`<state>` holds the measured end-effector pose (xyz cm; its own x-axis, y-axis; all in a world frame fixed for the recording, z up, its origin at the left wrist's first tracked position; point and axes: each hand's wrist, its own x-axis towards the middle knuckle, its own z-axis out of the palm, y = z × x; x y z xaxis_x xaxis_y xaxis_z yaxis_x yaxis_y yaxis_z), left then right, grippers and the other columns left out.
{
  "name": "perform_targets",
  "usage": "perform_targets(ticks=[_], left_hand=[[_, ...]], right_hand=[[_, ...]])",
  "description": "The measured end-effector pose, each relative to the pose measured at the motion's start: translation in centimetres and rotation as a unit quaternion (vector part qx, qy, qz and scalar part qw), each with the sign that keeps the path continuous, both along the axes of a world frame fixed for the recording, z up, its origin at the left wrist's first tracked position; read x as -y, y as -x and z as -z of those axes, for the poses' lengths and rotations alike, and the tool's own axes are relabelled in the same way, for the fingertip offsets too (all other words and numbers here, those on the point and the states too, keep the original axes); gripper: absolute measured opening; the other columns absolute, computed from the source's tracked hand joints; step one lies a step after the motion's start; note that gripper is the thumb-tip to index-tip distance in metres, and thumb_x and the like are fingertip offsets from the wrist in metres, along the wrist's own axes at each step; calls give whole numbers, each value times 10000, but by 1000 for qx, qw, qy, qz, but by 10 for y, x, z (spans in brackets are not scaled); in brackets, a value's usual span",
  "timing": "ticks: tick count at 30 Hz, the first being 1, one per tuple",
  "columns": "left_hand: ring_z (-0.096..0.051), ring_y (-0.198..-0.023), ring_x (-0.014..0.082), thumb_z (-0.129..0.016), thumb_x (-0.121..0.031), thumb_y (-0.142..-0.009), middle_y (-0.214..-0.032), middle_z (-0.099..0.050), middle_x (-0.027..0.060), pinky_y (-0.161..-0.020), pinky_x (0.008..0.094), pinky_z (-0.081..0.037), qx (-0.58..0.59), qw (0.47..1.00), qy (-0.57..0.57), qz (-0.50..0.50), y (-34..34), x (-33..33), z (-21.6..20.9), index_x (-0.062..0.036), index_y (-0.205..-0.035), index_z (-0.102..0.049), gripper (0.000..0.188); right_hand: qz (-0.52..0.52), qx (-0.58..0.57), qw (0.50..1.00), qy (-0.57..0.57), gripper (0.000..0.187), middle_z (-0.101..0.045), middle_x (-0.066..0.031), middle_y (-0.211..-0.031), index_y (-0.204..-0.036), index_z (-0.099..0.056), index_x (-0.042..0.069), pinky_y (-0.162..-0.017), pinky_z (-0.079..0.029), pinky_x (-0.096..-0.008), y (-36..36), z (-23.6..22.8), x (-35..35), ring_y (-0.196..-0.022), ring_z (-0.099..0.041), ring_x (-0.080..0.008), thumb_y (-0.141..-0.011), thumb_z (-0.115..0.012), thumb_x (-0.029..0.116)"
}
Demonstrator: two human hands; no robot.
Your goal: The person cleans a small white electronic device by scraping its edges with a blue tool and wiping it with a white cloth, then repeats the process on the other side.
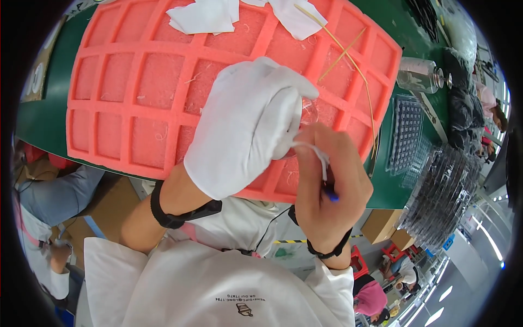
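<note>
My left hand [248, 117], in a white glove, is over the middle of a pink foam tray [126, 111] with its fingers curled closed. Part of a clear, rounded piece [309, 110] shows beside its fingertips; I cannot tell whether it is gripped. My bare right hand [335, 174] is closed just to the right, close to the gloved fingers. A thin white strip [313, 147] runs from its fingers toward the glove. Something small and blue [330, 193] shows within the right hand, mostly hidden.
White cloth pieces [204, 16] and thin yellowish strips [348, 57] lie on the tray. On the green table [46, 103], to the right, are a clear bottle [419, 74], a dark gridded tray [405, 128] and stacked clear trays [441, 191]. Another person [43, 234] sits at left.
</note>
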<state>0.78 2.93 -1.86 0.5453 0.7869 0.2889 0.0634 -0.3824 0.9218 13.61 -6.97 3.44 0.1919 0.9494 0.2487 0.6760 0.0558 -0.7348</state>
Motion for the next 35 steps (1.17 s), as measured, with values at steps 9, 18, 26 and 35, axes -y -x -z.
perform_targets(ticks=[9,18,26,35], left_hand=[[-511,-693,235,-542,-3,-911,-848,-556,88,-624,342,-415,6,998,-56,-7,-1,-2,6,-29,-1061,-658,191],[-512,-685,235,-490,-50,-932,-803,-563,81,-627,356,-408,11,997,-75,-27,-1,-1,5,-22,-1051,-664,212],[-534,-724,266,-491,-78,-912,-843,-595,101,-683,373,-420,-16,1000,-27,1,1,-2,-6,-5,-1048,-658,227],[-593,-865,309,-585,-175,-932,-896,-637,83,-902,423,-404,-26,995,-88,-49,2,1,-3,-121,-1060,-678,168]], right_hand=[[28,24,999,26,143,-666,-40,-820,-979,-679,-13,-495,-291,-220,-3,-6,-2,-585,-447,-64,-856,-699,-81],[9,23,999,28,122,-675,-56,-835,-958,-681,-17,-516,-334,-226,-2,-8,0,-618,-490,-97,-857,-680,-84],[-4,-2,999,37,197,-643,-87,-815,-994,-688,8,-523,-416,-255,-9,-6,-7,-588,-541,-171,-825,-694,-94],[44,-167,970,172,121,-734,-64,-890,-1066,-712,29,-621,-463,-252,-32,-16,-33,-678,-637,-239,-977,-642,71]])
